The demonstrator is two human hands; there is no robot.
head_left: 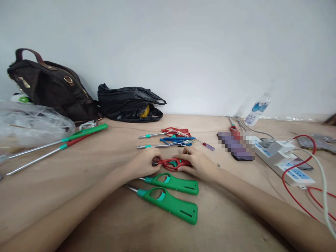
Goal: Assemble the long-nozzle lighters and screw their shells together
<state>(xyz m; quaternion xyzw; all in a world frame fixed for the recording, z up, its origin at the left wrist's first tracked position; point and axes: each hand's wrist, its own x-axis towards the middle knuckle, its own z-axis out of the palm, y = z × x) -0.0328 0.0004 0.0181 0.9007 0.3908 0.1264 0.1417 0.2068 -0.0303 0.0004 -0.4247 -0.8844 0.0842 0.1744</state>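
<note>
A red lighter (173,163) was held between both hands near the middle of the worktop (78,189). The left hand (143,163) was closed round its metal end, and the fingers of the right hand (199,162) were curled over its handle. Just in front of the hands, two green lighters (170,192) were laid side by side, their handles pointing right. Behind the hands, a blue lighter (177,140), another red one (176,132) and a small screwdriver (206,144) were spread close together. Two long lighters (65,141) were set well to the left, near a clear plastic bag (31,122). A brown handbag (52,87) and a black bag (128,103) were stood against the wall. To the right, a power strip (285,161) with what seemed a red cable (288,182) was seen, beside a water bottle (257,110).
</note>
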